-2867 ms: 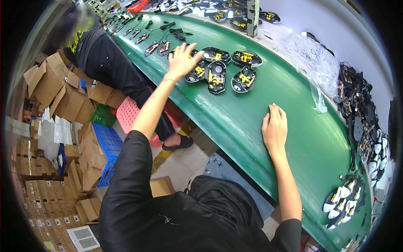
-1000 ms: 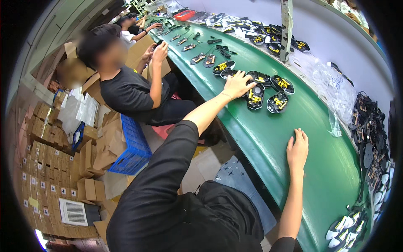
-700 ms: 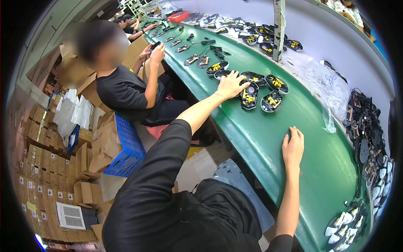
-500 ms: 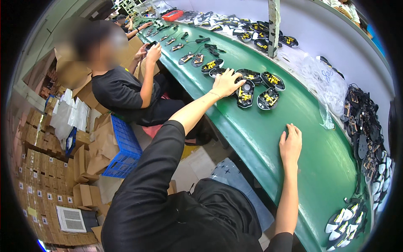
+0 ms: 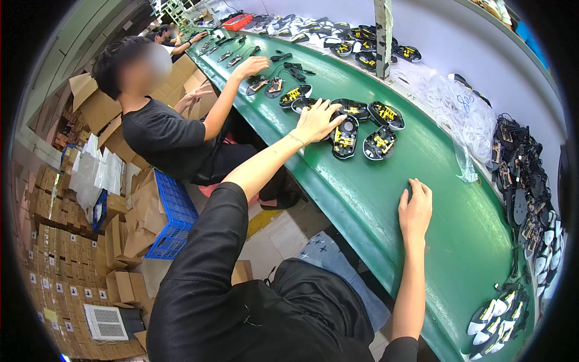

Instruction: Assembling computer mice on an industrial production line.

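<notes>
My left hand (image 5: 316, 123) lies palm down with fingers spread over a cluster of open mouse shells, black and white with yellow parts inside. Its fingers rest on or just above a mouse shell (image 5: 301, 105) that they partly cover; firm contact cannot be made out. Beside the thumb sits another mouse shell (image 5: 345, 143), with more at the cluster's right, such as the rounded mouse shell (image 5: 380, 145). My right hand (image 5: 415, 208) rests on the green belt (image 5: 464, 241), fingers stretched out, holding nothing.
A co-worker (image 5: 175, 133) sits at the left, one hand over corded circuit boards (image 5: 274, 88). Plastic bags (image 5: 461, 114) and a metal post (image 5: 383, 42) line the far edge. Dark boards (image 5: 518, 175) heap at the right; mouse parts (image 5: 497, 323) lie near right. A blue crate (image 5: 175, 211) stands left.
The co-worker has parted their hands and stretched one out over the belt; the dark item they held no longer shows. My hands keep their places while the view shifts slightly.
</notes>
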